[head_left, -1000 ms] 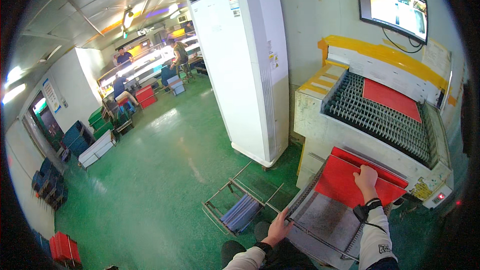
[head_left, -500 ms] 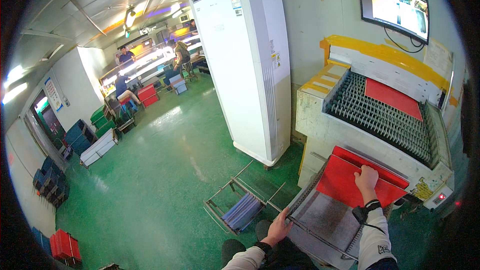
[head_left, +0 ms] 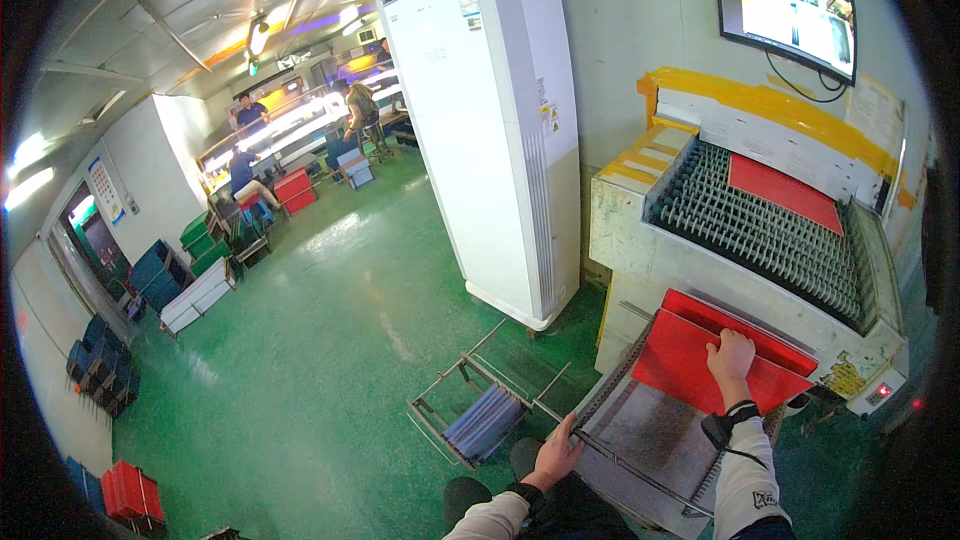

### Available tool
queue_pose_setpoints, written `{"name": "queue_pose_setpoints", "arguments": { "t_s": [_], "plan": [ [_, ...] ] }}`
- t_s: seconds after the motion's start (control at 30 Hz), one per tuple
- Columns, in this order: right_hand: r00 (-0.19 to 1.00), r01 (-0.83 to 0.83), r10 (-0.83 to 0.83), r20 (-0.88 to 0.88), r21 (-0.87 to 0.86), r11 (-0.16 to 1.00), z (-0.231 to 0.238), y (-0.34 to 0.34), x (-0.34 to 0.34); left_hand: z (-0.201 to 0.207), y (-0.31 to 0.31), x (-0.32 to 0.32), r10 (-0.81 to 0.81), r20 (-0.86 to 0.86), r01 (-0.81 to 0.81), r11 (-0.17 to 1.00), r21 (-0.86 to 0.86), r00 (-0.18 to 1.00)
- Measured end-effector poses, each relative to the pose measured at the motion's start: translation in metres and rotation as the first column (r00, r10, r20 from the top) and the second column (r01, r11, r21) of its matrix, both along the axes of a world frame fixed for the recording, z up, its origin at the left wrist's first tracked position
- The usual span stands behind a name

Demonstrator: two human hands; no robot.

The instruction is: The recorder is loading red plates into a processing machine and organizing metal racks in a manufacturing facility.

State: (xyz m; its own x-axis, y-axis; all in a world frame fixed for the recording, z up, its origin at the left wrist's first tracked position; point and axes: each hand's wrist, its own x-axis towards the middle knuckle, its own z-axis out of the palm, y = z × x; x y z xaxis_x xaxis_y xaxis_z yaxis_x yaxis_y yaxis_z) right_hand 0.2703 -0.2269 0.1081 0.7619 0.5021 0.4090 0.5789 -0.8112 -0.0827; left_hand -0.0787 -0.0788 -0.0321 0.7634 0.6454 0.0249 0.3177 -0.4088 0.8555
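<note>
Red panels (head_left: pixel 670 365), at least two, stand tilted at the rack's (head_left: pixel 645 430) far end; another red panel (head_left: pixel 785 192) lies on the rollers (head_left: pixel 740 230) beyond the rack, so not all are racked. Right hand (head_left: pixel 732 358) is closed over the front panel's top edge, left hand (head_left: pixel 555 457) curled on the rack's near-left bar. Can't tell if the front panel is seated.

Low wire rack (head_left: pixel 436 382) obstructs just left of left hand (head_left: pixel 553 456); room over green floor (head_left: pixel 300 370) beyond. Red panels (head_left: pixel 672 358), roller machine (head_left: pixel 720 260) block way ahead of right hand (head_left: pixel 732 356).
</note>
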Motion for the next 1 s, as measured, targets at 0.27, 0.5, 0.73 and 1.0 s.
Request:
{"name": "queue_pose_setpoints", "arguments": {
  "t_s": [0.27, 0.5, 0.73, 1.0],
  "plan": [
    [0.998, -0.02, 0.018, 0.052, 0.039, 0.999, -0.003, 0.0, -0.003, -0.006, 0.001, 0.001, 0.004, 0.025, -0.004, 1.0, 0.004, 1.0],
    [0.999, -0.015, 0.014, 0.049, 0.031, 0.999, -0.005, 0.0, -0.001, -0.011, 0.001, 0.002, 0.009, 0.023, -0.009, 1.0, -0.002, 1.0],
    [0.998, -0.001, 0.0, 0.061, 0.01, 1.0, -0.005, 0.002, -0.001, -0.021, 0.003, 0.001, 0.014, 0.019, -0.016, 0.995, 0.098, 1.0],
    [0.999, 0.007, -0.007, 0.043, 0.009, 1.0, -0.004, 0.0, 0.0, -0.022, 0.001, 0.002, 0.011, 0.029, -0.013, 0.997, 0.077, 1.0]
  ]
}}
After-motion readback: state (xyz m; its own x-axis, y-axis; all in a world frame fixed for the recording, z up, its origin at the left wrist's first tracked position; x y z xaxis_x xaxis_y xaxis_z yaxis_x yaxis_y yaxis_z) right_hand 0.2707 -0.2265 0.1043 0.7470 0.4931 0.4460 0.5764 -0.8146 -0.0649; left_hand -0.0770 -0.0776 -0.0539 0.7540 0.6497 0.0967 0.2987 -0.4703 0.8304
